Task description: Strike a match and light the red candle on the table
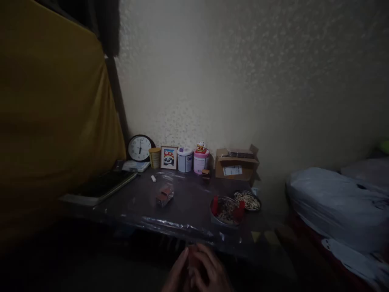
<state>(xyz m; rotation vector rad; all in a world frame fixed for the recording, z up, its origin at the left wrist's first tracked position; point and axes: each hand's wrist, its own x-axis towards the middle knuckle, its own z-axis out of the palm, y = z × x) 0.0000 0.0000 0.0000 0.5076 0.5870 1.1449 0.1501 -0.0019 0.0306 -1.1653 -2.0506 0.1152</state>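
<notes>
Low in the head view, in front of the table's near edge, my left hand [176, 272] and my right hand [212, 268] are close together. Between their fingertips is a small reddish-brown flat piece [192, 256]; the dim light hides its exact kind. Both hands have their fingers closed around it, the right one's bent over its side. Beyond them on the table lies a clear plastic packet [165, 195] with reddish-brown pieces inside. Further right stands a round bowl [225, 222] with red handles and dark and pale bits in it.
A dish of pale strips [247, 200] sits behind the bowl. Along the wall stand a clock [139, 148], a yellow cup [154, 158], a panda picture [168, 158], two tubs and a cardboard box [234, 168]. A small white object [153, 178] lies on the plastic-covered table [188, 202].
</notes>
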